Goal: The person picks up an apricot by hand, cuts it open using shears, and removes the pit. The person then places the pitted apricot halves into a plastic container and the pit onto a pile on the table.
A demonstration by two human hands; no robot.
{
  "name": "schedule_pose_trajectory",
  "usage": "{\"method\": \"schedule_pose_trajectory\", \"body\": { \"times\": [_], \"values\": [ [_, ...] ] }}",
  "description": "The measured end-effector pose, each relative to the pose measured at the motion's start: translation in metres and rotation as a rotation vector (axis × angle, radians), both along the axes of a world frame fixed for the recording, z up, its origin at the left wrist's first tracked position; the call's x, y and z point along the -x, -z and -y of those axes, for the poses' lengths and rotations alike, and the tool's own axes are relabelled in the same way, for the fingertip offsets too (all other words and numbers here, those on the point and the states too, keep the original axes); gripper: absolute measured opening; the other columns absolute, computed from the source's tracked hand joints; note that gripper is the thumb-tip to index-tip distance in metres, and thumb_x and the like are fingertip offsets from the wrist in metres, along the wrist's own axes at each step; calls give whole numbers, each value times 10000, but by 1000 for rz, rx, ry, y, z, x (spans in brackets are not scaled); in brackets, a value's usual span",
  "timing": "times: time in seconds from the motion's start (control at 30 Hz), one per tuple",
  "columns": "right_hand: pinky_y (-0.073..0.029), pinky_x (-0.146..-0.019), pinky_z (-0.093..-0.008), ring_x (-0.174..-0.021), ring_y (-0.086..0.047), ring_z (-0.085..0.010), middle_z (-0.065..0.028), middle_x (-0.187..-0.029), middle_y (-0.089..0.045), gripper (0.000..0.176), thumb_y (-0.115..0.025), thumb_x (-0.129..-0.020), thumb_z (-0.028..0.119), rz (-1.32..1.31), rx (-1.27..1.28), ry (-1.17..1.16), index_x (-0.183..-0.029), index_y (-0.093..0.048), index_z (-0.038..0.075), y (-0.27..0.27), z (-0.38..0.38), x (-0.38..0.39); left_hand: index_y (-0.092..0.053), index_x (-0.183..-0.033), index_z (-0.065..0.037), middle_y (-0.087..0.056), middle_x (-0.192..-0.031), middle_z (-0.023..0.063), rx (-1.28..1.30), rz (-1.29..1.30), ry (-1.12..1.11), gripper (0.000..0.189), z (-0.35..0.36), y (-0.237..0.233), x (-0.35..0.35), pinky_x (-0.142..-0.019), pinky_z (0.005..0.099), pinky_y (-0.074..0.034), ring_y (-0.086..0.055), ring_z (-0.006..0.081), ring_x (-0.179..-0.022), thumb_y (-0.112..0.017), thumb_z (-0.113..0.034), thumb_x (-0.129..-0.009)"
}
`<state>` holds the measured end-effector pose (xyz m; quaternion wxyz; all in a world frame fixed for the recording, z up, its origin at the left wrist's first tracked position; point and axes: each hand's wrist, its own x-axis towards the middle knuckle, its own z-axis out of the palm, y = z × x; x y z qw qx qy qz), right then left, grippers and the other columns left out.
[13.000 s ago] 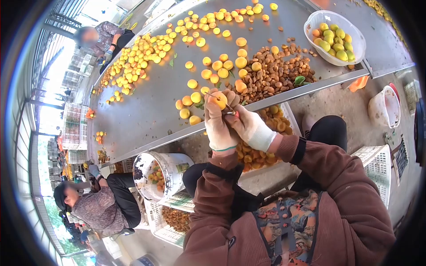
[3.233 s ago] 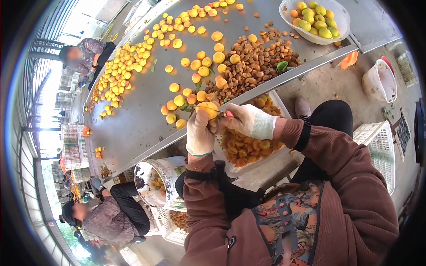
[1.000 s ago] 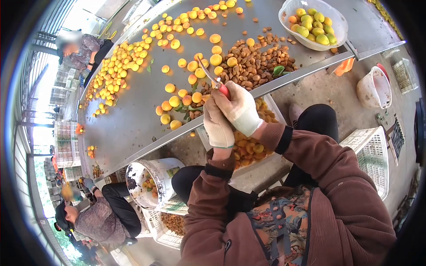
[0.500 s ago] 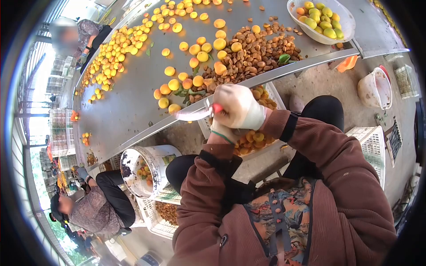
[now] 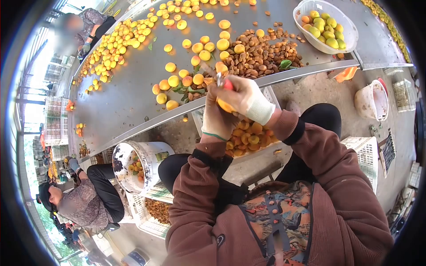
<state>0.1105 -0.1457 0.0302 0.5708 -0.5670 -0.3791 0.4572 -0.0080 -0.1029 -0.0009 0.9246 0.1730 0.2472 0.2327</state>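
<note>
Both hands meet over the table's front edge, in pale work gloves. My right hand (image 5: 248,97) is closed on the red handle of a knife (image 5: 228,84), its blade blurred and pointing up. Beneath it, my left hand (image 5: 217,113) is closed around an apricot (image 5: 225,105), of which an orange part shows between the hands. Below them a crate of apricots (image 5: 248,138) stands by my knees. Just beyond the hands lie a pile of brown pits (image 5: 257,55) and loose apricots (image 5: 187,80) on the metal table (image 5: 133,95).
A white bowl (image 5: 353,37) of yellow-green fruit stands at the back right. A stained bucket (image 5: 153,166) and a crate of pits (image 5: 155,228) are at left. Two co-workers (image 5: 88,204) (image 5: 95,20) sit along the left side. Another bucket (image 5: 366,99) stands on the floor at right.
The knife has swung from pointing left to pointing up. My left hand has come up beside my right hand, and an apricot now shows between them. The view has shifted slightly.
</note>
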Motion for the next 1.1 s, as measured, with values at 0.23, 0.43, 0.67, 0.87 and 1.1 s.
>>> {"method": "schedule_pose_trajectory", "body": {
  "times": [0.23, 0.43, 0.67, 0.87, 1.1],
  "values": [
    [-429, -597, -243, -657, -483, -61, 14, -722, -559, 245, -660, -896, 246, -76, -172, 101, -1007, -607, 33, -3, -5, -13, -584, -1112, -116, -623, -863, 67, 251, 63, -24, 493, -1, 9, 2, -546, 309, -506, -583, 205, -669, -503, -578, -958],
    [-359, -457, -217, -490, -456, -54, 33, -618, -506, 174, -629, -879, 216, -562, -100, 246, -822, -537, 80, -27, -6, -28, -573, -1004, -111, -547, -730, 52, 0, 1, 43, 528, 12, 10, -3, -459, 271, -364, -476, 156, -539, -522, -631, -927],
    [-418, -511, -224, -588, -541, -73, 18, -667, -561, 147, -646, -892, 198, -781, -241, 197, -858, -603, 61, -27, -5, -18, -561, -1010, -118, -506, -621, 29, -87, -155, 28, 538, 25, 7, -11, -420, 257, -355, -501, 155, -483, -495, -646, -934],
    [-475, -696, -248, -772, -554, -53, 9, -780, -616, 113, -672, -890, 143, 61, -345, 64, -937, -643, 44, -32, 12, -4, -549, -1002, -128, -558, -662, 16, -286, -426, -60, 373, 29, -7, -17, -382, 242, -382, -535, 132, -483, -359, -443, -1060],
    [-281, -404, -273, -433, -340, -64, 57, -521, -375, 296, -539, -913, 176, -741, -173, 152, -635, -443, 144, -20, -14, -25, -585, -891, -59, -528, -544, 74, -279, -247, -59, 480, 19, 5, -8, -342, 304, -340, -474, 189, -383, -455, -507, -1003]
  ]
}}
